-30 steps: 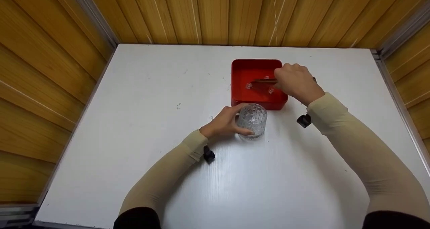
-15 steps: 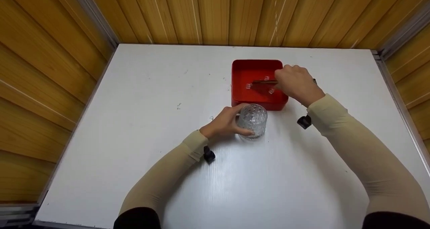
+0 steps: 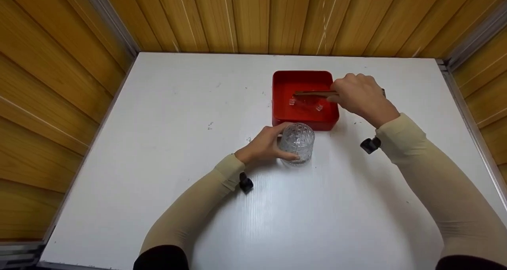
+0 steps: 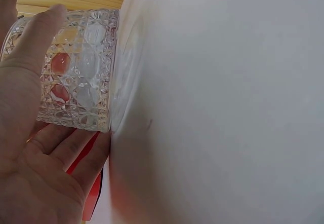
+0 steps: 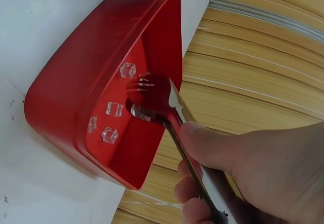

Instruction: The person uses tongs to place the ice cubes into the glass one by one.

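Note:
In the head view my left hand (image 3: 264, 146) holds a clear cut-glass tumbler (image 3: 300, 143) upright on the table, thumb on the near side and fingers round the far side. My right hand (image 3: 362, 99) grips metal serving tongs (image 5: 178, 133), whose ends reach down into a square red container (image 3: 279, 113). One tong end has tines, as the right wrist view shows. A clear ice-like cube (image 5: 140, 113) lies right at the tong ends; I cannot tell whether they pinch it. Several similar cubes (image 5: 114, 109) lie on the container's floor.
The container stands just behind the tumbler on a white table (image 3: 178, 143). Wood-look panels (image 3: 249, 18) wall the table's back and sides. A small black device (image 3: 246, 183) is strapped at the left wrist, another (image 3: 370, 145) at the right.
My right hand has shifted a little to the right with the tongs, which now cover a cube seen before in the head view. The left hand and tumbler have stayed put.

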{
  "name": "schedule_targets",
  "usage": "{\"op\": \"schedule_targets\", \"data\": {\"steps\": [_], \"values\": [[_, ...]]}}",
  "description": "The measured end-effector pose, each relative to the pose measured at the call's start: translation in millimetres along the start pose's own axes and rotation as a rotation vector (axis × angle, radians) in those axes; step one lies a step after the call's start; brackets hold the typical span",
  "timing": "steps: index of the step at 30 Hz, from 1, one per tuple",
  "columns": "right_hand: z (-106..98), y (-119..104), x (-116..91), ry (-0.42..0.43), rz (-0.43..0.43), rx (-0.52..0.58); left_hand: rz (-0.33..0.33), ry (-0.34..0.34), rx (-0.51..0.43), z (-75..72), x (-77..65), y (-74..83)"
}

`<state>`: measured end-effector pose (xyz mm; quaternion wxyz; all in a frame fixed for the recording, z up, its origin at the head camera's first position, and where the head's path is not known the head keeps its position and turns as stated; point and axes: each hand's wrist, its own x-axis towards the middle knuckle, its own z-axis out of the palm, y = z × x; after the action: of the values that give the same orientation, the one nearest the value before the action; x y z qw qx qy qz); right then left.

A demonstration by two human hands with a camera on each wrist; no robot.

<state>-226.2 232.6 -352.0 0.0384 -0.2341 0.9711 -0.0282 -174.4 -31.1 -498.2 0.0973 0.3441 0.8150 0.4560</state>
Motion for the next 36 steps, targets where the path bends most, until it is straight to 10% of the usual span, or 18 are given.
{"op": "schedule_targets", "data": {"steps": [36], "values": [[2,6,-88,0.35,-0.258,0.041,-0.045,-0.007,0.0,-0.6,-2.2,1.2]]}}
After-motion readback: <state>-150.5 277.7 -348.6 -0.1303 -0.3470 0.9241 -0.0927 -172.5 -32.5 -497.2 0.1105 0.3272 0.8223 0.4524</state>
